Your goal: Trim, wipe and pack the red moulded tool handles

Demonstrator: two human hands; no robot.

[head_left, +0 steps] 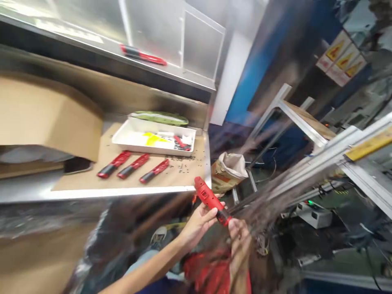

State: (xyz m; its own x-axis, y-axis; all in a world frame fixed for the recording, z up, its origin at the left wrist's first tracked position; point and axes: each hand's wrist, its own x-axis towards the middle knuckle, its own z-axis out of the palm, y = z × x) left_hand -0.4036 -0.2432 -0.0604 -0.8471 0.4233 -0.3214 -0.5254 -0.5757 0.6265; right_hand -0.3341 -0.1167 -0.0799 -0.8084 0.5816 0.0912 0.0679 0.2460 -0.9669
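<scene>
Head view: we list one red drill (211,200), left hand (198,223) and right hand (240,241), fingers clamped around it; a loose grip could drop it.

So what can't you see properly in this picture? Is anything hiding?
All from the head view:
- Red-and-black plastic tool: part of it is hidden by the left hand and right hand.
- White plastic tray: the pieces inside are too small to name.
- Tiny dark bits on the tan board: too small to name.
- Yellow-and-white warning signs: blurred, words unreadable.
- Red cloth: blurred, cut off by the bottom edge.
</scene>
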